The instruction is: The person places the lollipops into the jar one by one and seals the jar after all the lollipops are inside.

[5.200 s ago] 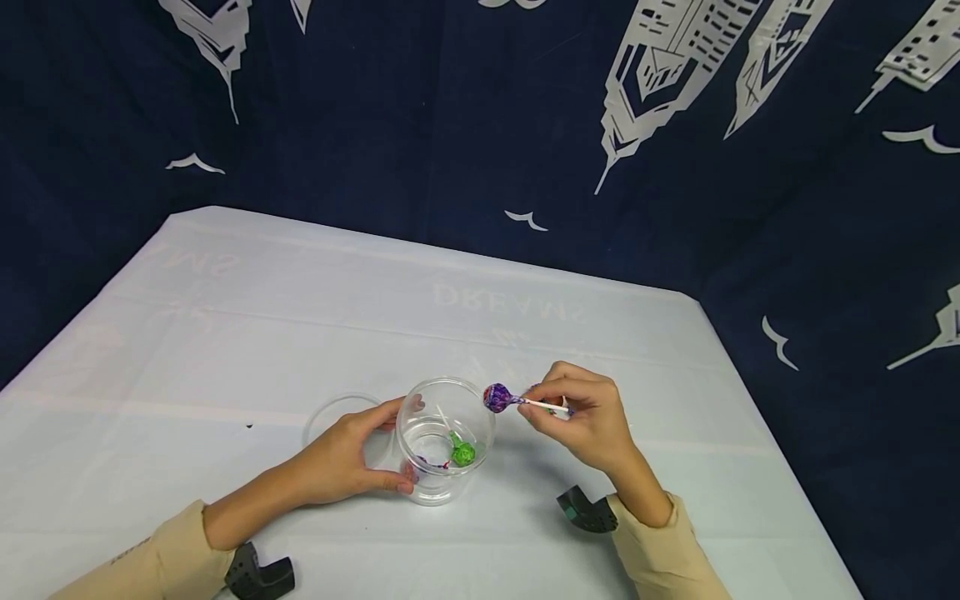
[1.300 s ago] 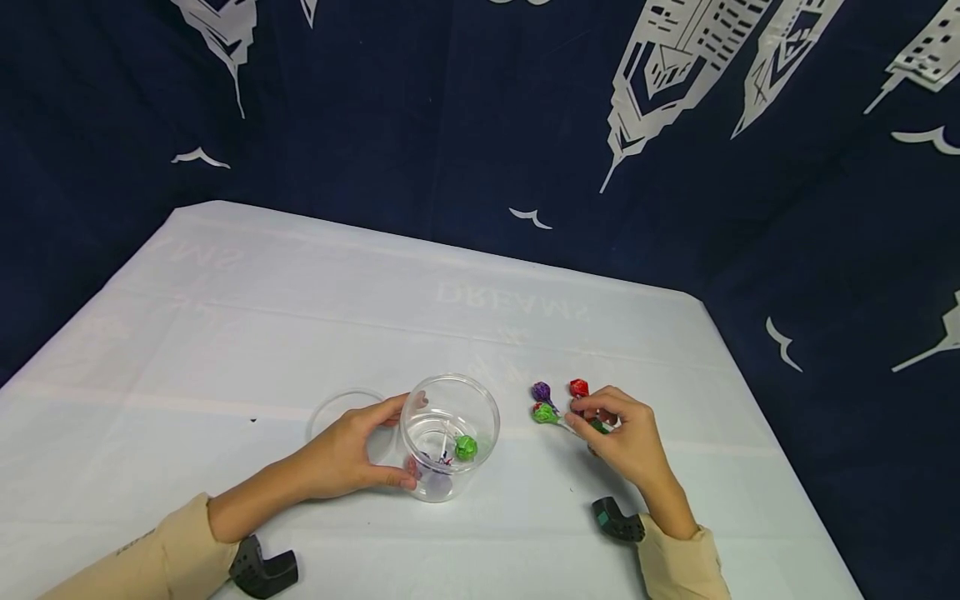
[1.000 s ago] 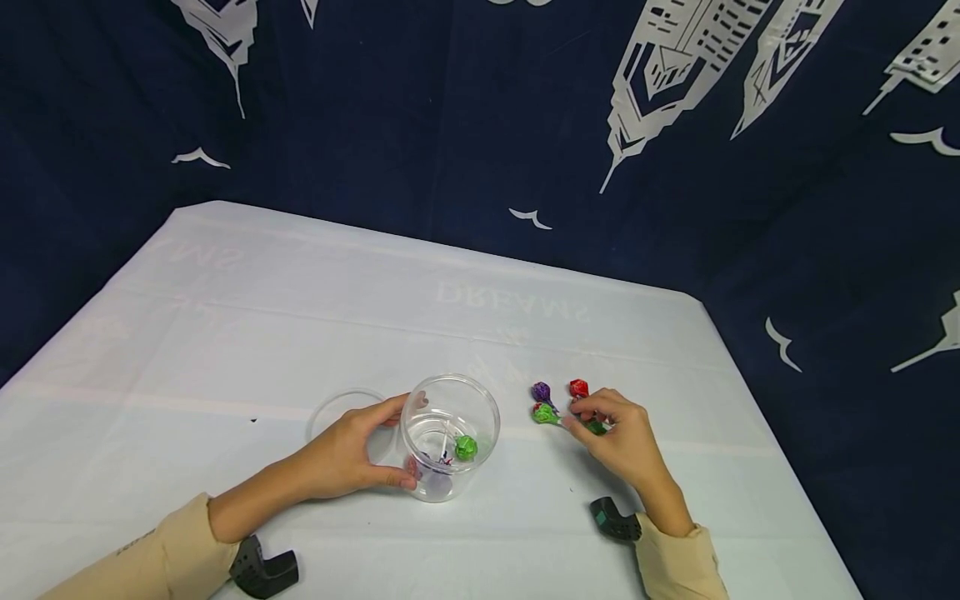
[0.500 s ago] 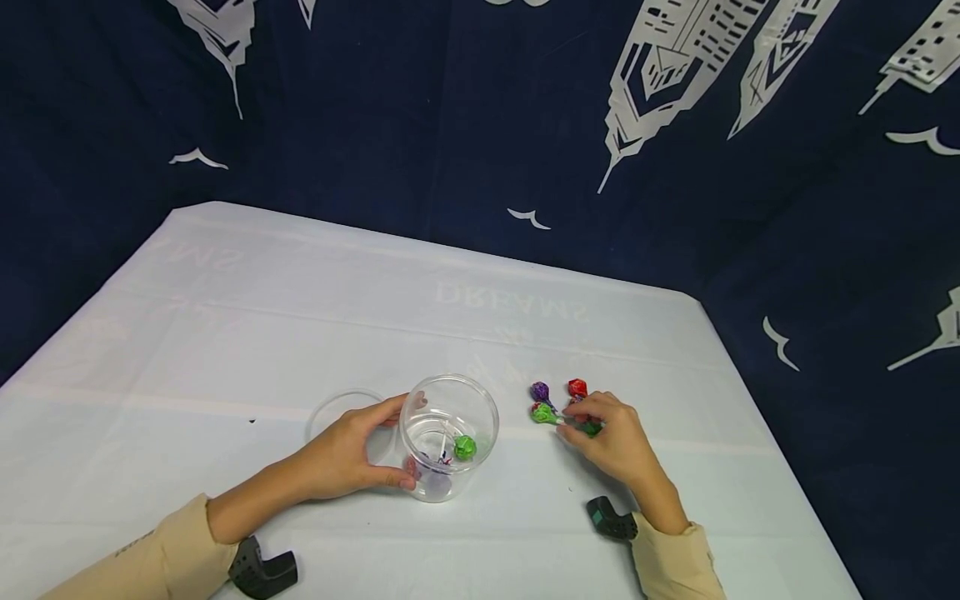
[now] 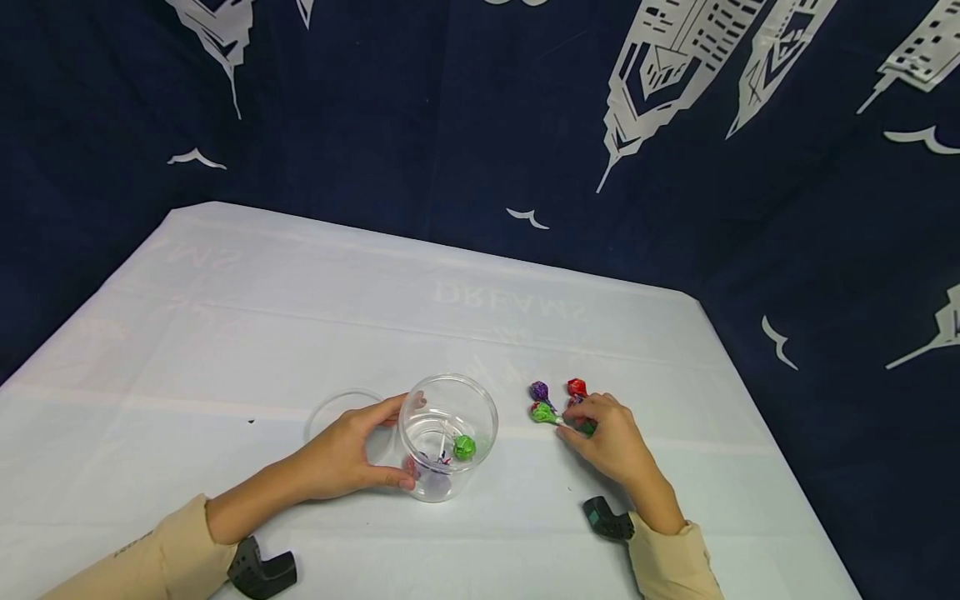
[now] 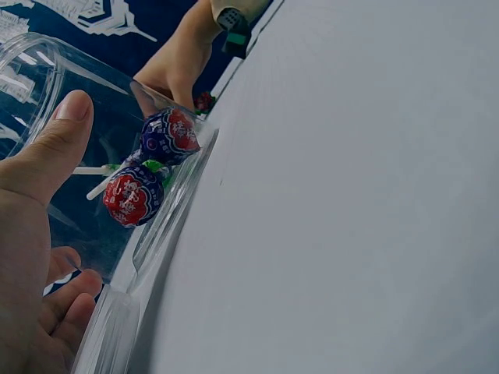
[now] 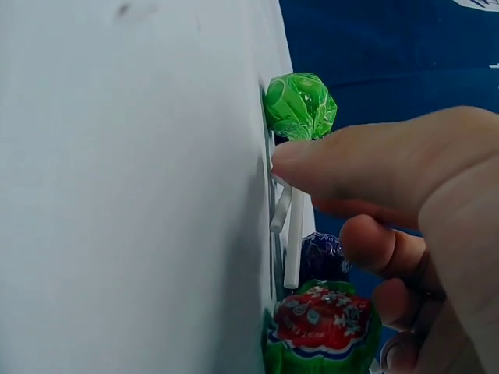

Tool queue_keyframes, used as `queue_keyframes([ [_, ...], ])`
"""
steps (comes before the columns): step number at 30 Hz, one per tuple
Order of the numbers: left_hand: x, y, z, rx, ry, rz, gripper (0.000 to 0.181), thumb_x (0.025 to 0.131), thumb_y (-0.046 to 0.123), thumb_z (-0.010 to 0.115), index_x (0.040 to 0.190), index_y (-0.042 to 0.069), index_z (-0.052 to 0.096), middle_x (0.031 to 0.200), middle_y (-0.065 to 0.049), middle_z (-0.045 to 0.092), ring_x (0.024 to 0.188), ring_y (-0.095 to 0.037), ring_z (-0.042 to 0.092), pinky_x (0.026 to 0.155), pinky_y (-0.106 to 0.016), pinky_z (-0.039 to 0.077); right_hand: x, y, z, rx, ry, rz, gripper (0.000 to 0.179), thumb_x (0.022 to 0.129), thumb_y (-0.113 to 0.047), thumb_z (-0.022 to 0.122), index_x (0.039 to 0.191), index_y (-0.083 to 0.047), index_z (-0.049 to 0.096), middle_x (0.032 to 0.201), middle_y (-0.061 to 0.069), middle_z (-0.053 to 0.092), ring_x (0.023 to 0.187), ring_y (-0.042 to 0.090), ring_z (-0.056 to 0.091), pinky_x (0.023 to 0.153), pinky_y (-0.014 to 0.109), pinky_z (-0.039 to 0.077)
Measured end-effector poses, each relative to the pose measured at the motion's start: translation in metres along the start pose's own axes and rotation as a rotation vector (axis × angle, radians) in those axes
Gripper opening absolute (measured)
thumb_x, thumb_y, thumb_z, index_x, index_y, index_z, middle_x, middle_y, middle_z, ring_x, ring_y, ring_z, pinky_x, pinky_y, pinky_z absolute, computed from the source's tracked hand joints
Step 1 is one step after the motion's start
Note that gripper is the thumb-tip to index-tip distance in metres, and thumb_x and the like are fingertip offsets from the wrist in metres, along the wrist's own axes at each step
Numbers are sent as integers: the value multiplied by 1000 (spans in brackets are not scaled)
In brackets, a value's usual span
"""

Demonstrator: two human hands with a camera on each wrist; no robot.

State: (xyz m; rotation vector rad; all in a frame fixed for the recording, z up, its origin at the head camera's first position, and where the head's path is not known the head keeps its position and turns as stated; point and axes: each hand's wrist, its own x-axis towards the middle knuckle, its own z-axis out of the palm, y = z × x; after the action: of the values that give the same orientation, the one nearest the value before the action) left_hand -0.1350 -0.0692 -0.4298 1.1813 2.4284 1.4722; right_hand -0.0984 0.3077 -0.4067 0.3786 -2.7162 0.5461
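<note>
A dark blue curtain (image 5: 420, 108) with white building prints hangs behind and around the table (image 5: 315, 308), which is covered with a white cloth.

On the near part of the table stands a clear plastic jar (image 5: 447, 435), upright and without cover. The left hand (image 5: 345, 454) holds this jar from its left side: the thumb and the fingers are curled around the wall, and in the left wrist view the thumb (image 6: 54, 140) presses flat on the clear plastic. Just left of the jar, behind the left hand, a clear round lid (image 5: 337, 410) lies flat on the cloth.

Inside the jar lie some lollipops. From the head view one green lollipop (image 5: 464, 447) is seen near the right wall, and the left wrist view shows two lollipops in red and blue wrappers (image 6: 152, 167) at the bottom, touching each other.

The right hand (image 5: 607, 442) rests on the table to the right of the jar, apart from it. Its fingers (image 7: 366, 167) are bent down on the white sticks of a small group of lollipops lying on the cloth, and the fingertip presses on a stick; I cannot tell if it really pinches it. In this group there is a green lollipop (image 5: 543, 412), a purple lollipop (image 5: 538, 391) and a red lollipop (image 5: 577, 387), all close together.

A small black device (image 5: 258, 571) sits at each wrist.
</note>
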Motion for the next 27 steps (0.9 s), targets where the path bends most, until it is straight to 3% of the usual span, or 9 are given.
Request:
queue_keyframes([
  [11, 1, 2, -2, -11, -8, 3, 94, 69, 44, 88, 147, 12, 45, 134, -1, 61, 117, -17, 60, 103, -47, 44, 2, -1, -3, -47, -48, 43, 13, 72, -5, 87, 76, -8, 75, 74, -4, 60, 71, 14, 48, 60, 31, 43],
  [23, 0, 1, 0, -13, -10, -9, 95, 69, 44, 88, 147, 12, 44, 133, 1, 61, 117, -15, 59, 103, -47, 44, 0, -3, -4, -56, -44, 8, 14, 72, -1, 85, 73, -9, 74, 74, -4, 61, 71, 13, 49, 60, 31, 45],
  [27, 0, 1, 0, -10, -3, -2, 95, 69, 43, 89, 147, 13, 45, 132, 1, 62, 116, -14, 59, 103, -45, 45, -1, -2, -3, -28, -14, -37, 15, 71, 1, 85, 72, -9, 74, 73, -4, 62, 70, 11, 48, 59, 28, 44],
])
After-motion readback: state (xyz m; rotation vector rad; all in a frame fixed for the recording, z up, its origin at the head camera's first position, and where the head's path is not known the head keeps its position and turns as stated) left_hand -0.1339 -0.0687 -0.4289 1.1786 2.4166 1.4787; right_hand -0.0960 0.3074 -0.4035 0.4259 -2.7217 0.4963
